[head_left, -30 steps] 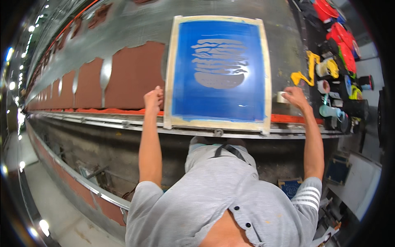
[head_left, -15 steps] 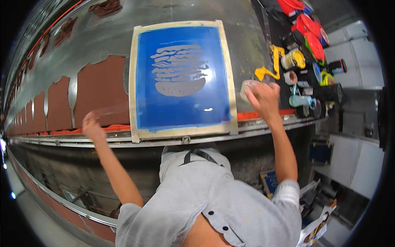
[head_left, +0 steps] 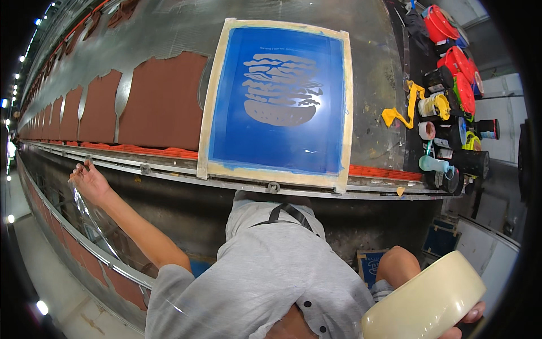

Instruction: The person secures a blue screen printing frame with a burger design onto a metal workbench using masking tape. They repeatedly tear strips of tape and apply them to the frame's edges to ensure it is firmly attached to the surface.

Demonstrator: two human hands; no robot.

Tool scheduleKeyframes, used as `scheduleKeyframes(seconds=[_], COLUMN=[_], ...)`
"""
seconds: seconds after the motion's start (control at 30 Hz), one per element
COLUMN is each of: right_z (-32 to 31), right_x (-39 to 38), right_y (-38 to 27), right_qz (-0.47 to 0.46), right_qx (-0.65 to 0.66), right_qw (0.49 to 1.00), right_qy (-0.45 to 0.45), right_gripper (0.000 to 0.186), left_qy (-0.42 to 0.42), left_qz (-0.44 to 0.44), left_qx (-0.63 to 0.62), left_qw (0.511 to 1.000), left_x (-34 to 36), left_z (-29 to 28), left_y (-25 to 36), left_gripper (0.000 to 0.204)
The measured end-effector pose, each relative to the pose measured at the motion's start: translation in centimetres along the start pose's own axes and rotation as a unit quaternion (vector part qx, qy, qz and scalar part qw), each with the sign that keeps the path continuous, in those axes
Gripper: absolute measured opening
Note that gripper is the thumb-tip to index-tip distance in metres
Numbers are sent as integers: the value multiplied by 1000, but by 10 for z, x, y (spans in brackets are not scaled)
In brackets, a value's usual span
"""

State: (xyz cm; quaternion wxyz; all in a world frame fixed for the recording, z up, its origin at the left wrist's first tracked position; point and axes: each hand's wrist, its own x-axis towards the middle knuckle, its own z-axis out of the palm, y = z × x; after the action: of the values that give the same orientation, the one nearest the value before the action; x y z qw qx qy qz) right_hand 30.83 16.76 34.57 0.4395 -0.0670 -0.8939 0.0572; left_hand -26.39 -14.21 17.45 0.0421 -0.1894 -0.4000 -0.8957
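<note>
Gripping tape roll (head_left: 423,299): right hand (head_left: 473,314); left hand (head_left: 90,183) pinching clear film (head_left: 84,210); framed screen (head_left: 276,147) ahead.

Grey short-sleeved shirt (head_left: 254,271) — two black buttons (head_left: 307,304); black strap (head_left: 298,214) at waist — drawstring, perhaps.

The left arm (head_left: 141,231) is stretched forward and out to the side, the left hand (head_left: 91,183) bent-fingered at its end — the right arm (head_left: 398,265) is folded, the right hand (head_left: 474,313) low, mostly hidden.
</note>
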Motion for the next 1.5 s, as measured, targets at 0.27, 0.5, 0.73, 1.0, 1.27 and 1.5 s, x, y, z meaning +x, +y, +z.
scheduleKeyframes(seconds=[0.27, 0.5, 0.73, 1.0, 1.27, 1.5], right_z=[-3, 79, 219, 60, 48, 130], right_x=[-15, -59, -171, 1, -14, -223], right_y=[15, 139, 214, 52, 34, 157], right_qz=[3, 287, 251, 214, 294, 744], right_qx=[11, -81, -167, 308, 371, 252], right_qw=[996, 941, 935, 927, 856, 592], right_qy=[87, 158, -188, -29, 209, 182], right_gripper=[13, 16, 18, 48, 8, 16], left_qy=[47, 33, 22, 17, -81, -52], left_qz=[-2, -15, -42, -38, -169, -377], left_qx=[0, -17, -34, -53, 166, 428], left_qw=[999, 999, 998, 998, 968, 820], left_x=[-15, -25, -34, -36, -45, -186], left_z=[-2, -2, 18, 10, 34, 99], left_y=[7, 24, 21, 24, -72, -203], left_gripper=[20, 19, 17, 14, 15, 40])
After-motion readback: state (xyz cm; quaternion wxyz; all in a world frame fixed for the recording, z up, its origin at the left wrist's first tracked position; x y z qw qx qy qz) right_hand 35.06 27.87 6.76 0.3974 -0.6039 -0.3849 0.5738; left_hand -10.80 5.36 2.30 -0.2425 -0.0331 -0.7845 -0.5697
